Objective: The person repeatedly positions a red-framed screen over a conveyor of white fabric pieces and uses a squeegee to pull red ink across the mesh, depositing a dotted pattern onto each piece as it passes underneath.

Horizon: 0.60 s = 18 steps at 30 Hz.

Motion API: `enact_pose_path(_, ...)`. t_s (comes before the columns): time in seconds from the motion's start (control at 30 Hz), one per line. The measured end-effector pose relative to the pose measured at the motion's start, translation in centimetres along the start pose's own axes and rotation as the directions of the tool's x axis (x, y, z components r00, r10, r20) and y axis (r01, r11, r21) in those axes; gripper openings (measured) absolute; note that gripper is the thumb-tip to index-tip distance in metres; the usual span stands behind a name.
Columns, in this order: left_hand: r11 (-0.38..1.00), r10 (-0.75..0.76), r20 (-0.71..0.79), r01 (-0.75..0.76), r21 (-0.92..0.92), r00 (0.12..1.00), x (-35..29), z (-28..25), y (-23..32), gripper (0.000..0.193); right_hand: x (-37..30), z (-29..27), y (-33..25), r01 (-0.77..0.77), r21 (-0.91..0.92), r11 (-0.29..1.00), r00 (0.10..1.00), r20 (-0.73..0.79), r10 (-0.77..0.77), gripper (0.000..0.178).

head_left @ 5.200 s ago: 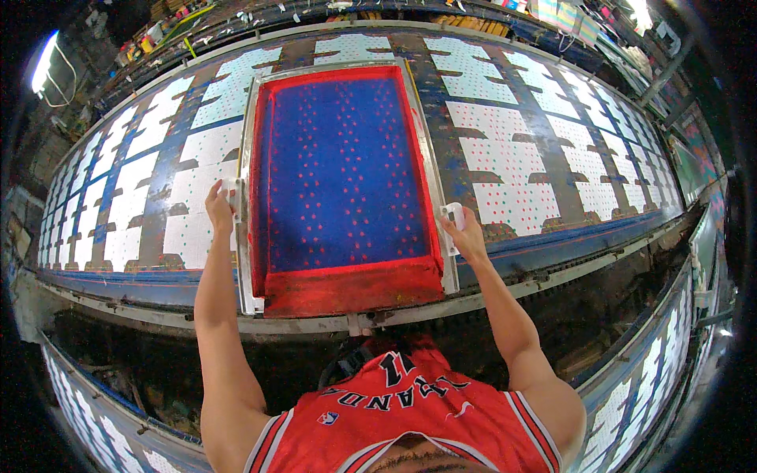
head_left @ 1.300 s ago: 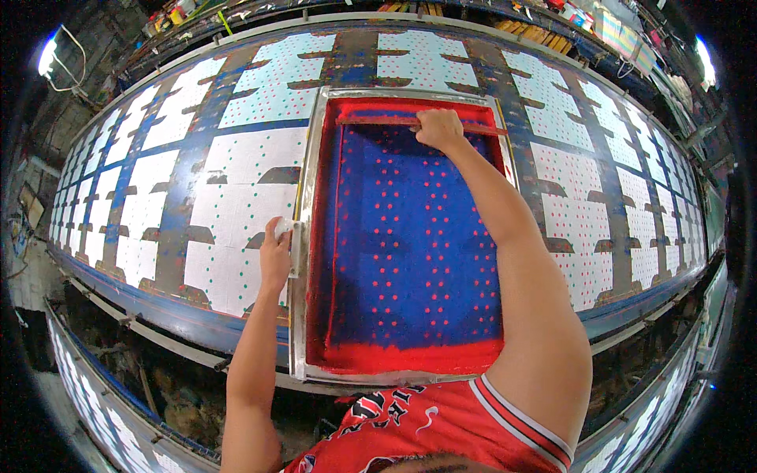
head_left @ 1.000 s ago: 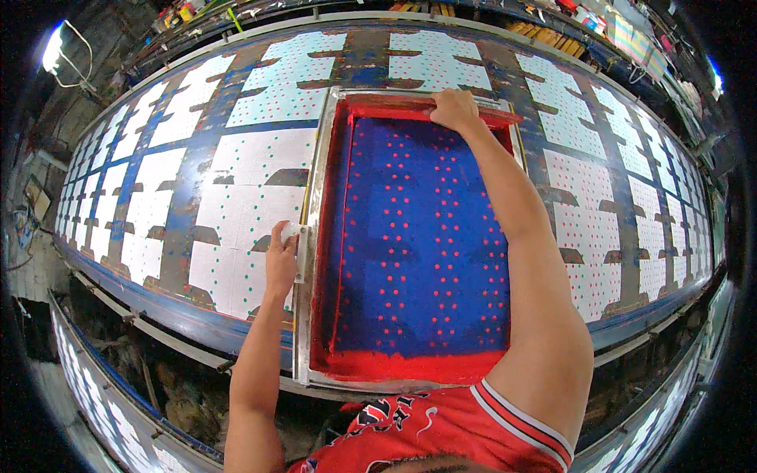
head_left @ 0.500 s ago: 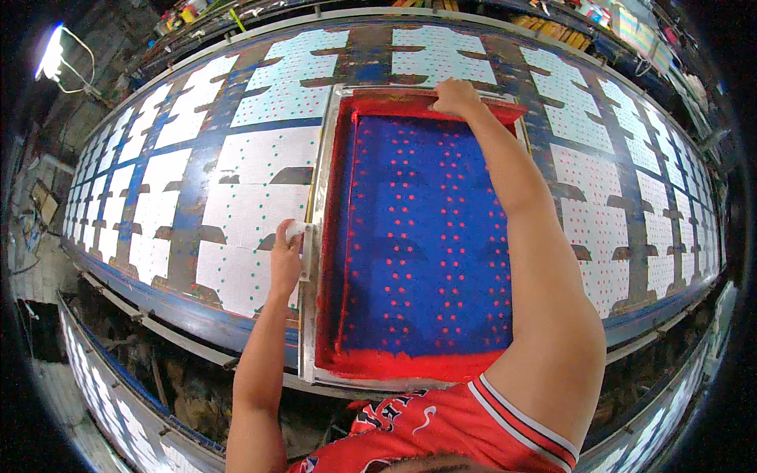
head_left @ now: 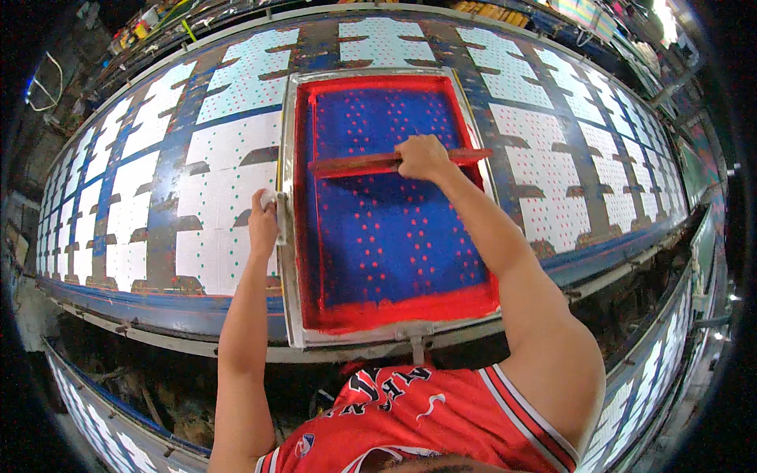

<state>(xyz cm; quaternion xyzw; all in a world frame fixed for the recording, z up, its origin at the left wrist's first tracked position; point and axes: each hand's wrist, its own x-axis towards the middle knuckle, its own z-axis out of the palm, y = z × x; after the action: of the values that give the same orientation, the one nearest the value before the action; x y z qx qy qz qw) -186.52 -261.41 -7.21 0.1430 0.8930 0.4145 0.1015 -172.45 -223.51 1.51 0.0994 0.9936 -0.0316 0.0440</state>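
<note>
A screen-printing frame [head_left: 289, 252] lies on the long table in front of me, its blue mesh [head_left: 386, 229] dotted with rows of red spots. Across the upper half of the mesh stands a red-stained squeegee [head_left: 355, 164]. My right hand [head_left: 424, 157] is closed around the middle of it. At the frame's left side, my left hand [head_left: 264, 225] grips a whitish side handle [head_left: 281, 218]. Thick red ink [head_left: 402, 310] lies in a band along the near end of the mesh. The squeegee's lower edge is partly hidden in shadow.
White cut fabric pieces [head_left: 213, 213] with green dots lie in rows to the left. Red-dotted pieces [head_left: 544, 169] lie to the right. Pale blue dotted pieces [head_left: 386, 46] line the far side. A rail [head_left: 189, 344] runs along the table's near edge.
My right hand has drawn the squeegee from the frame's far end toward me, to the upper half of the mesh. My left hand keeps its hold. The head view has shifted.
</note>
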Motion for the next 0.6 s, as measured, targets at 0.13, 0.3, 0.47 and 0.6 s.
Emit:
enact_pose_path(0.13,0.983,-0.07,0.028,0.074,-0.168,0.997,-0.1,0.0,-0.6,0.042,-9.8,0.9,-4.9,0.001,0.015,1.0,1.0,-0.01,-0.001,0.024)
enact_pose_path(0.3,0.995,-0.061,0.009,0.062,-0.077,0.998,0.4,0.1,-0.9,0.046,-21.0,2.7,-10.6,0.017,0.1,0.995,0.999,-0.03,-0.014,0.023)
enact_pose_path(0.47,0.993,-0.049,0.018,0.05,-0.103,0.999,0.6,0.0,-0.8,0.044,-29.2,4.4,-14.6,0.039,0.097,0.995,0.992,-0.12,-0.028,0.024)
enact_pose_path(0.6,0.997,-0.026,-0.004,0.026,-0.074,1.0,0.8,0.1,-0.7,0.044,-32.6,4.6,-16.1,0.007,0.114,0.993,0.998,-0.069,0.001,0.028)
